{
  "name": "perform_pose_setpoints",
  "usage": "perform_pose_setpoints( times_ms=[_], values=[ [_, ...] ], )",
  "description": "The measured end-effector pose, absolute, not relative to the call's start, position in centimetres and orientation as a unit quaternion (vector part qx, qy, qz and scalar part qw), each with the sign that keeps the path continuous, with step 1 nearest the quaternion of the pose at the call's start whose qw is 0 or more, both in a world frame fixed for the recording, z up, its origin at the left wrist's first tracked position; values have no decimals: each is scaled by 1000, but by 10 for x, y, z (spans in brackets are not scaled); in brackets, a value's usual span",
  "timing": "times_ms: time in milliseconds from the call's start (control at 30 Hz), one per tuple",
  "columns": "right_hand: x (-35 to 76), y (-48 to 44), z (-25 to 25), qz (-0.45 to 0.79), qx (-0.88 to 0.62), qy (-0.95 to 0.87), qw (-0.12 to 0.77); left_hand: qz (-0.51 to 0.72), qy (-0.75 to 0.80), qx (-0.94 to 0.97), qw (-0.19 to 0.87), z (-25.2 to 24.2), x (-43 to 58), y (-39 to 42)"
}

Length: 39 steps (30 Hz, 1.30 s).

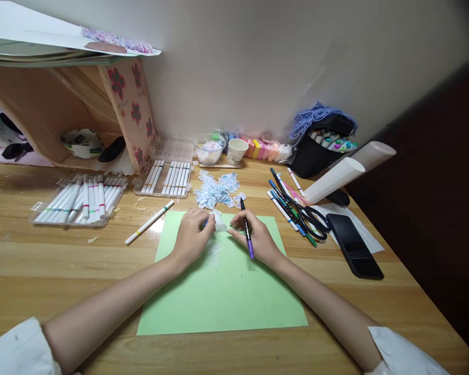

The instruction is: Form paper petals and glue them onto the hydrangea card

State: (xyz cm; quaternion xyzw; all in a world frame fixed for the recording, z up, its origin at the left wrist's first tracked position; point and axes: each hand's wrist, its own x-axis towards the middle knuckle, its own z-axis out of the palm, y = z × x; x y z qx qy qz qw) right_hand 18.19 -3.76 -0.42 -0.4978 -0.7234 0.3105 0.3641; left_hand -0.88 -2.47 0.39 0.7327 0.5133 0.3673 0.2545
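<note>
Both hands rest on the far part of a green sheet (222,297) that lies flat on the wooden tabletop (62,271). The left hand (191,237) has its fingers closed together on a small white paper piece (220,224), which sits at the far edge of the green sheet, between the two hands. The right hand (258,237) holds a pen (248,237) with a black far end and a purple near end. Its fingers are clamped around the pen, and the fingertips reach to the left, toward the same paper piece. I cannot tell if they touch it.

Just beyond the hands is a pile of paper bits (217,190), white and blue. To the left of the green sheet one white marker (150,222) lies alone and slanted. Further left is a clear tray of markers (78,200), and a second marker case (170,177) stands open behind the pile. Near the wall there are a clear bowl (208,148) and a paper cup (236,151) side by side. On the right lie several coloured pens (287,200), black scissors (315,219) and a dark phone (354,245).
</note>
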Motion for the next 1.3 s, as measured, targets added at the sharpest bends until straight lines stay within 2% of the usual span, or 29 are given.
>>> perform_pose_setpoints(
  times_ms=[300, 700, 833, 967, 1100, 1200, 1300],
  values=[
    [176, -35, -4, 389, -481, -698, 362, 323, 481, 770, 268, 6, -7, -26],
    [179, -37, -7, 411, -452, -683, 399, 326, 414, 804, 276, 8, -6, -29],
    [189, -32, -6, 371, -477, -694, 391, 342, 402, 819, 225, 7, -7, -30],
    [197, -29, -4, 325, -493, -722, 361, 293, 321, 888, 150, 5, -5, -34],
    [202, -29, -3, 297, -511, -679, 436, 259, 254, 928, 83, 3, 0, -38],
    [208, -26, -2, 367, -475, -646, 471, 244, 259, 932, 63, 2, 1, -40],
    [213, -20, -2, 471, -438, -635, 428, 236, 257, 936, 46, 2, 1, -40]
  ],
)
